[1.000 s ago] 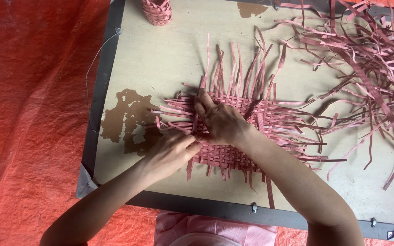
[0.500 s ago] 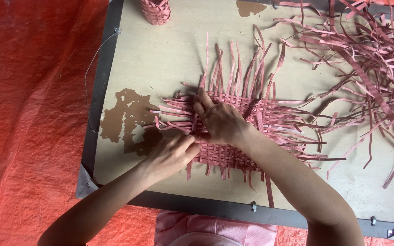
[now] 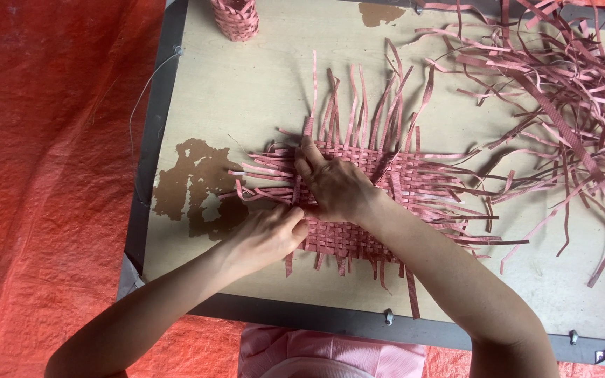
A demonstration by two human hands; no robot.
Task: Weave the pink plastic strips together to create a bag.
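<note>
Orange-red tarpaulin covers the floor at frame left; our pale wooden bench with a dark metal rim fills the rest. At frame centre lies the flat woven mat of pink plastic strips, loose ends fanning outward. Our right hand presses flat on the weave, fingers pinching one upright strip, apparently to keep rows tight. Our left hand is curled at the mat's left edge, gripping strip ends. Spare pink strips pile upper right; a small woven pink basket sits top centre.
</note>
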